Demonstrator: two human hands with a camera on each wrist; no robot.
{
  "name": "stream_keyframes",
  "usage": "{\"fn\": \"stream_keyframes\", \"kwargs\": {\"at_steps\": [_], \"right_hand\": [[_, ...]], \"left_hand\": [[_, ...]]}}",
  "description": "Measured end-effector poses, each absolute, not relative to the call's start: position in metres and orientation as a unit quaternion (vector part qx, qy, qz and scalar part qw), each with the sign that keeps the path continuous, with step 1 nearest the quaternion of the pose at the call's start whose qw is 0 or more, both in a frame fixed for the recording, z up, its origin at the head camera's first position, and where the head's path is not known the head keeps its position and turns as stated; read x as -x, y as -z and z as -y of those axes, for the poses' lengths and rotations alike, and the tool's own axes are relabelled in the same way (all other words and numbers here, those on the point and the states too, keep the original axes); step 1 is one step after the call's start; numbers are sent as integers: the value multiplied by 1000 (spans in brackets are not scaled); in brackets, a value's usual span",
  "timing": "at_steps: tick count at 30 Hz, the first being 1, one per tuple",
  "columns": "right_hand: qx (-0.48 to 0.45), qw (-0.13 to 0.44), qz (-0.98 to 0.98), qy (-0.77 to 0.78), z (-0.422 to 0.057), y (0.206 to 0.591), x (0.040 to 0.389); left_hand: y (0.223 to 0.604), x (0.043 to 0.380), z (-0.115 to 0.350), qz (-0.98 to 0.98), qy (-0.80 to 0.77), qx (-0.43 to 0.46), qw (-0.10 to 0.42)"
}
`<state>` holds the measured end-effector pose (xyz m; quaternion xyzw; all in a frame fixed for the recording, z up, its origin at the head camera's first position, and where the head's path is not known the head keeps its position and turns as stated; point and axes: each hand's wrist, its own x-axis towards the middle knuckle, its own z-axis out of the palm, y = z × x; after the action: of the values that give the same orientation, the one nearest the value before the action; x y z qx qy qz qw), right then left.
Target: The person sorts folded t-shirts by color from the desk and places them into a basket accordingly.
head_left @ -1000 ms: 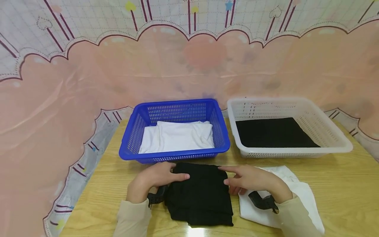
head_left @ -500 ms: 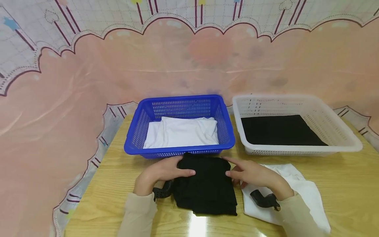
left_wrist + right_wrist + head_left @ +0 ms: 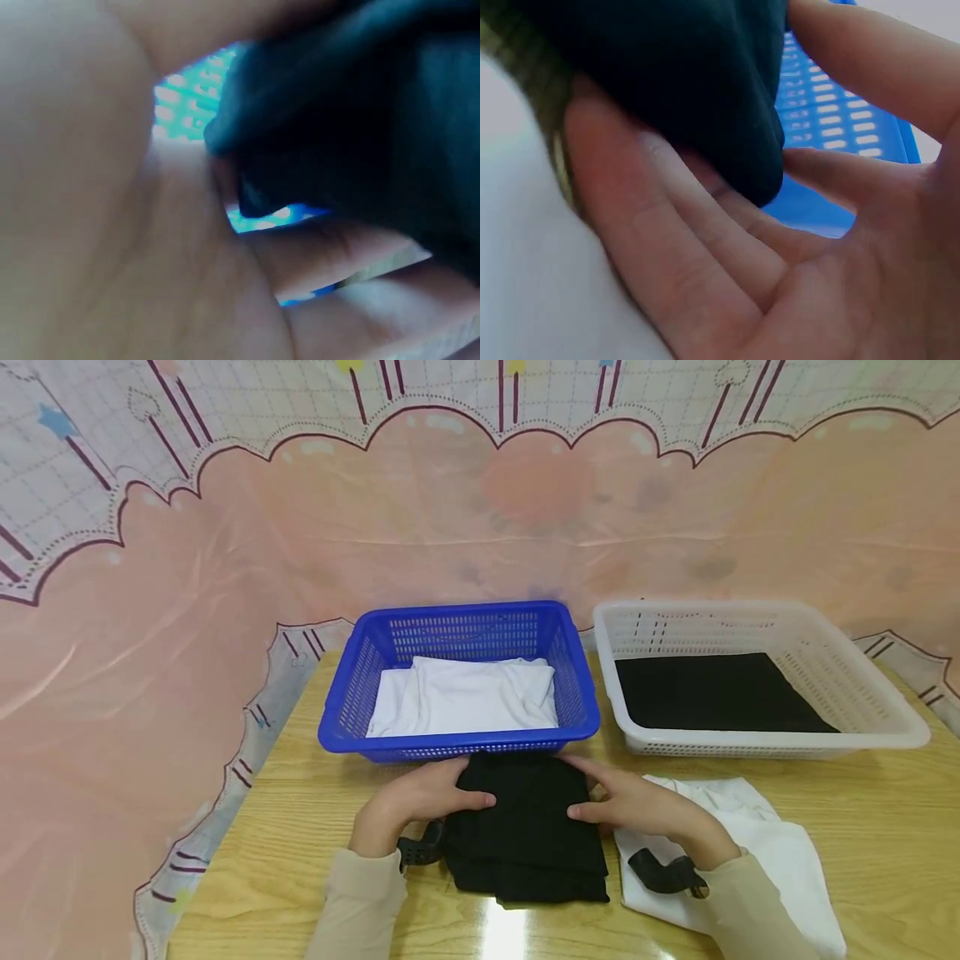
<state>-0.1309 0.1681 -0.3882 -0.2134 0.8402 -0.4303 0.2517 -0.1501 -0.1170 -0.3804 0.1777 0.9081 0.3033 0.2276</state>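
A folded black cloth [image 3: 528, 835] lies on the table in the middle of the head view. My left hand [image 3: 423, 793] grips its left edge, thumb on top. In the left wrist view, fingers [image 3: 330, 255] pass beneath the cloth's edge. At the right edge my right hand [image 3: 637, 802] pinches the cloth, thumb on top. The right wrist view has fingers [image 3: 682, 232] tucked under the dark fabric [image 3: 705, 97]. A white cloth [image 3: 787, 877] lies partly beneath the right hand and forearm.
Behind the black cloth stands a blue basket [image 3: 459, 742] holding folded white cloth [image 3: 476, 697]. To its right, a white basket [image 3: 780, 740] holds a flat black cloth [image 3: 712, 693]. A printed curtain [image 3: 480, 543] hangs behind both.
The black cloth has shifted slightly away from me, closer to the blue basket, with both hands. My right thumb has moved onto its top. The head view has shifted a little.
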Motion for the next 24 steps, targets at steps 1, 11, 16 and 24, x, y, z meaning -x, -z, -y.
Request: {"fn": "stream_keyframes", "kwargs": {"at_steps": [1,11,16,24], "right_hand": [[221,247,-842,426,-168,390,132],[243,257,-853,383,-163,389,130],[249,272,-852,372,-164,385,128],[251,272,-849,376,-161,386,128]], "left_hand": [[381,150,116,-908,-304,-181,224],[377,149,113,-902,-299,-177,256],[376,150,111,-897,-324,-160,253],[378,151,108,-915,-282,-159,242]]}}
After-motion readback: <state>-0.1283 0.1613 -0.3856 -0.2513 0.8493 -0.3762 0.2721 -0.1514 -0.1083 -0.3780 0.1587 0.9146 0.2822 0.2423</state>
